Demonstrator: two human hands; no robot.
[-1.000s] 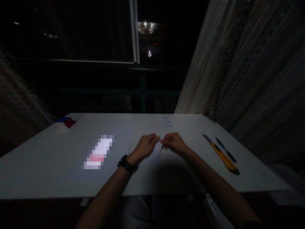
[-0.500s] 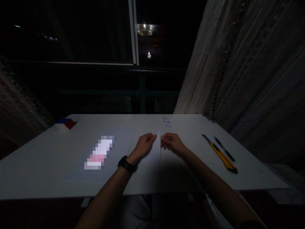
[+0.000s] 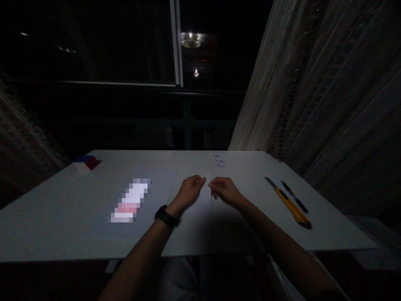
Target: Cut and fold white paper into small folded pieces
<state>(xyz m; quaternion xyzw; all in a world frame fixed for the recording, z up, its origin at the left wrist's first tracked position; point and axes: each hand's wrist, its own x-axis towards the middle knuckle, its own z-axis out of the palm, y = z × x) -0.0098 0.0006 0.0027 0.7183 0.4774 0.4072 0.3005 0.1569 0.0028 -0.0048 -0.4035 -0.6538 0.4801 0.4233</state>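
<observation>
A white piece of paper [image 3: 203, 201] is held slightly raised over the middle of the white table [image 3: 247, 175]. My left hand [image 3: 190, 190], with a dark watch on its wrist, pinches the paper near its upper left. On the opposite edge, my right hand [image 3: 226, 190] grips the paper between thumb and fingers. Left of my hands lies a larger white sheet [image 3: 164, 184], and on it a bright phone-like shape [image 3: 133, 198] blurred by pixels. Dim light hides the paper's folds.
A yellow utility knife [image 3: 293, 207], its blade out, lies at the right beside a black pen [image 3: 294, 196]. Small dark-marked paper bits [image 3: 219, 161] lie toward the back. A blue, red and white block [image 3: 86, 163] sits at the far left. Curtains [image 3: 266, 79] hang at both sides.
My right hand has shifted slightly left, its thumb and fingertips now further over the paper's edge. The left hand has stayed almost still.
</observation>
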